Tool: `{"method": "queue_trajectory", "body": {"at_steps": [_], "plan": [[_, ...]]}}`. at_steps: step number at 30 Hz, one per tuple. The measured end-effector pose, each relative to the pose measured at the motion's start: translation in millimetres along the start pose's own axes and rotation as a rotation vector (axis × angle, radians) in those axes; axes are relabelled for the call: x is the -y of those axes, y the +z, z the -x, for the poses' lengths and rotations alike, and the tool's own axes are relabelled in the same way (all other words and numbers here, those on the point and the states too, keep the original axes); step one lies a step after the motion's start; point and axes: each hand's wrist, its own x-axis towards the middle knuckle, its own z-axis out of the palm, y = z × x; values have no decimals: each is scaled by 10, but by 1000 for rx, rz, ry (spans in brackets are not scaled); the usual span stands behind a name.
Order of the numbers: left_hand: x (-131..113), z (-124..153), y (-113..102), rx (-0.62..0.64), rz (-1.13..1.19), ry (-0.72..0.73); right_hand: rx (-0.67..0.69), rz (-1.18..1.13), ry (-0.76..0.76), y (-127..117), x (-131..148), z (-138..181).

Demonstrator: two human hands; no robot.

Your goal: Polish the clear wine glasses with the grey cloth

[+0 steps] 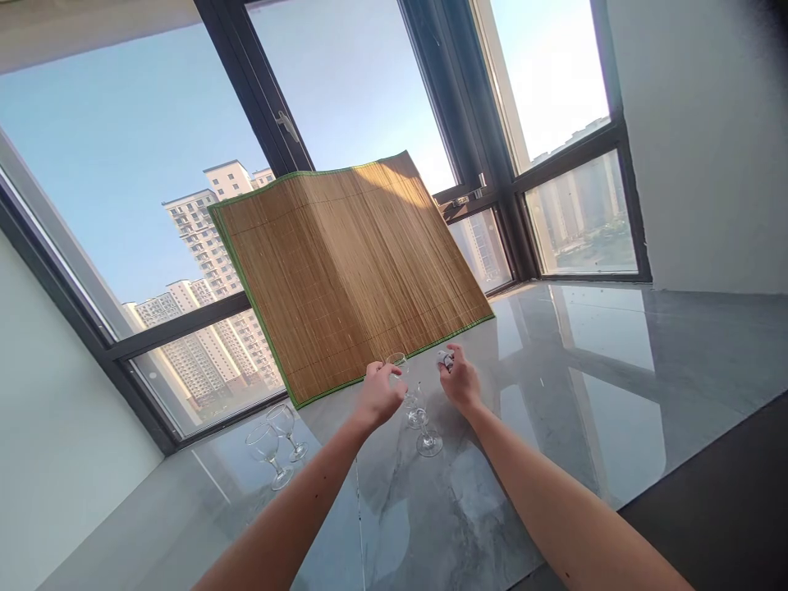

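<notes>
Head view, clear stemmed glasses [429, 443], ribbed mat [350, 275]

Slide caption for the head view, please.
Left hand at a clear glass, right hand holding something small, green-edged mat standing before the windows.

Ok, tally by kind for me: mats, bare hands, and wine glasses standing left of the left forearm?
Mat: 1
Bare hands: 2 (left hand, right hand)
Wine glasses left of the left forearm: 2
Total: 5
</notes>
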Motion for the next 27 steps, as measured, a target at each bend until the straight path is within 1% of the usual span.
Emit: {"method": "queue_trajectory", "body": {"at_steps": [3, 7, 10, 13, 17, 22, 25, 27], "plan": [[0, -72, -47, 91, -93, -42, 6, -5, -4, 8, -15, 4], [-34, -98, -154, 188, -181, -7, 12, -8, -4, 9, -29, 7], [-32, -76, -274, 225, -271, 25, 14, -9, 0, 2, -25, 5], [49, -32, -437, 236, -372, 36, 14, -15, 5, -5, -11, 8], [281, 1, -740, 221, -526, -3, 23, -23, 9, -14, 3, 18], [668, -74, -1158, 177, -700, -98, 34, -22, 12, -22, 4, 19], [899, -121, -1340, 149, -770, -157, 32, -17, 22, -23, 5, 15], [1040, -125, -1417, 141, -802, -187, 32, -15, 23, -23, 5, 14]]}}
